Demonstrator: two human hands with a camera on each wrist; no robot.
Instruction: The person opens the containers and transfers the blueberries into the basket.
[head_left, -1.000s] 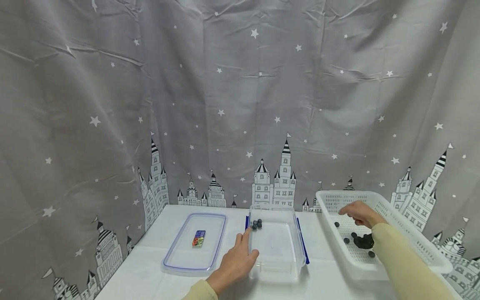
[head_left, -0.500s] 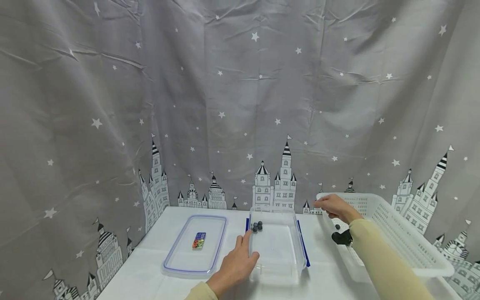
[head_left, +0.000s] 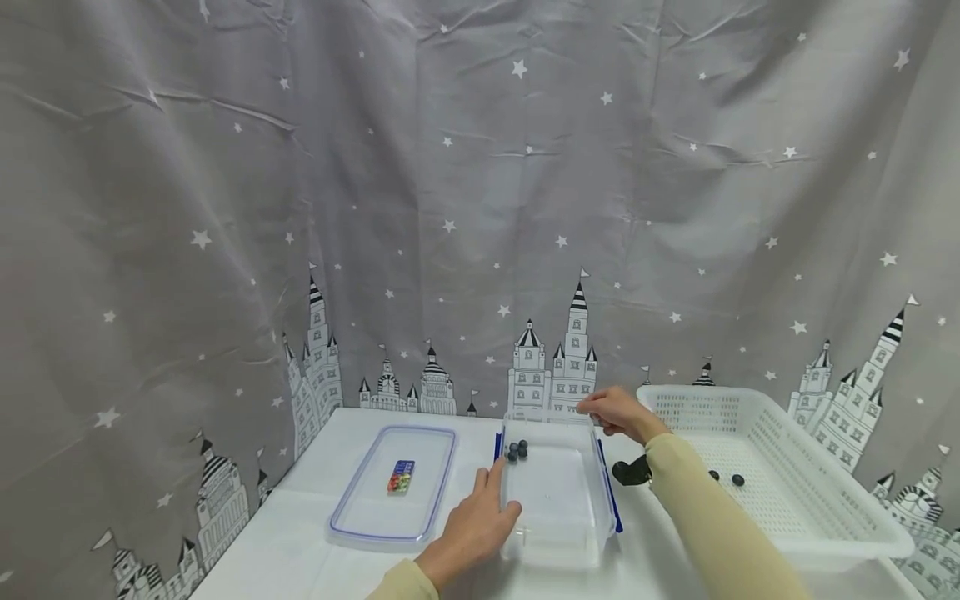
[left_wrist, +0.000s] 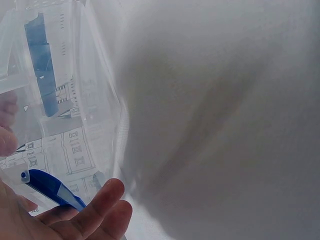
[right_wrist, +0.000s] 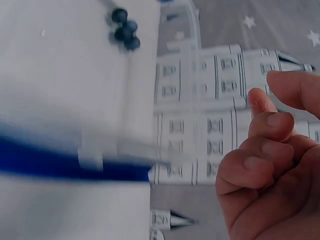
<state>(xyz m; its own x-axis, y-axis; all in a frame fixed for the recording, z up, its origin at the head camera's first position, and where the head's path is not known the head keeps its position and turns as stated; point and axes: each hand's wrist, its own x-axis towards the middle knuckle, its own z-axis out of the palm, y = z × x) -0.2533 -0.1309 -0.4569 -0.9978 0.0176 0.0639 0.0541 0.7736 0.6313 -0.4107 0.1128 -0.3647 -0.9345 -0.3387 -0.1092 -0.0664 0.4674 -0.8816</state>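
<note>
A clear plastic food container with blue side latches stands in the middle of the table. Several blueberries are grouped at its back left. My left hand holds the container's left side, thumb over the wall; in the left wrist view its fingers lie around a blue latch. My right hand is over the container's back right corner, fingers curled, with thumb and index tips close together. In the right wrist view no berry shows between those fingertips, and whether they hold one cannot be told.
A white perforated basket stands at the right, with two blueberries visible inside; my right forearm covers part of it. To the left lies the clear lid with a blue rim and a label. A grey castle-print curtain hangs behind the table.
My right hand has moved left, out of the white basket and over to the container's back right corner. The left hand and the berries in the container have stayed put.
</note>
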